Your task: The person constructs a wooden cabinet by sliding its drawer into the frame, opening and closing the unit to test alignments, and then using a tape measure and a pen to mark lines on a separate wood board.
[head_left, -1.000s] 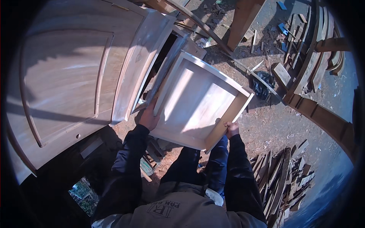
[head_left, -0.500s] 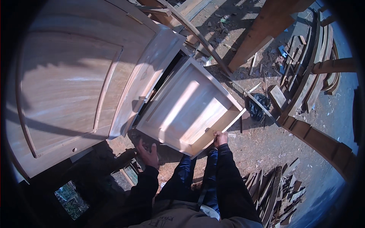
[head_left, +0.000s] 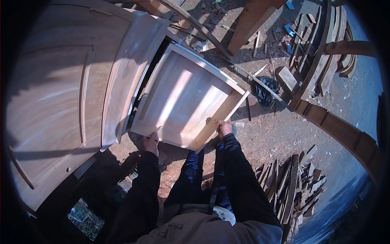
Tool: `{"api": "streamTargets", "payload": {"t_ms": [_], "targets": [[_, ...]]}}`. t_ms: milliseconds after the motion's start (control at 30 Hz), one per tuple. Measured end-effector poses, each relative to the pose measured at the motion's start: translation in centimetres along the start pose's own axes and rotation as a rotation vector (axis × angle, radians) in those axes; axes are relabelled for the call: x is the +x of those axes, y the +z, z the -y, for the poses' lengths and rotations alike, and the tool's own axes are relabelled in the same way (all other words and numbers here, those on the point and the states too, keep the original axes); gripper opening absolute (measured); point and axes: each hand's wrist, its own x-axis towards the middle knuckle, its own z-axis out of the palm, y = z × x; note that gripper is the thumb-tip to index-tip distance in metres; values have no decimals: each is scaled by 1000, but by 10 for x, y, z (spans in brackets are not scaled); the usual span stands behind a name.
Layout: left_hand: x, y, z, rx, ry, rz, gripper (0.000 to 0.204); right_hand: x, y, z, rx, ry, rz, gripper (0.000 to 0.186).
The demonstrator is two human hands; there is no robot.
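A shallow pale wooden drawer (head_left: 175,95) stands out of the opening in a large wooden cabinet (head_left: 44,110), at a slant. Bands of sunlight cross its bare bottom. My right hand (head_left: 224,128) grips the drawer's front board, fingers hooked over the top edge near a small dark hole. On the near side wall my left hand (head_left: 151,143) takes hold of the edge, thumb over the rim; its other fingers are partly hidden beneath. The drawer's inner end lies close to the dark slot in the cabinet, and I cannot tell how far it sits inside.
Offcuts of wood (head_left: 288,185) lie heaped at the lower right. Long curved timbers (head_left: 333,130) reach across the right side. A black plastic bag (head_left: 266,90) rests on the littered ground, beside a thin wooden strip (head_left: 252,78). A thick beam (head_left: 252,24) rises at the top.
My left hand, open and apart from the drawer before, has come up onto its near side. The whole scene has shifted left and up in view. The right hand keeps its grip.
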Motion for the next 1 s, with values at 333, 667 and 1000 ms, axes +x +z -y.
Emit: {"api": "streamTargets", "payload": {"t_ms": [333, 667, 1000], "targets": [[-17, 0, -36, 62, 92, -44, 49, -13, 16, -1, -41, -26, 20, 42], [-11, 1, -37, 53, -23, -38, 66, -14, 6, 4, -106, -72, 109, 54], [-2, -18, -20, 197, 43, -44, 51, -46, 22, 35, -142, -28, 81, 53]]}}
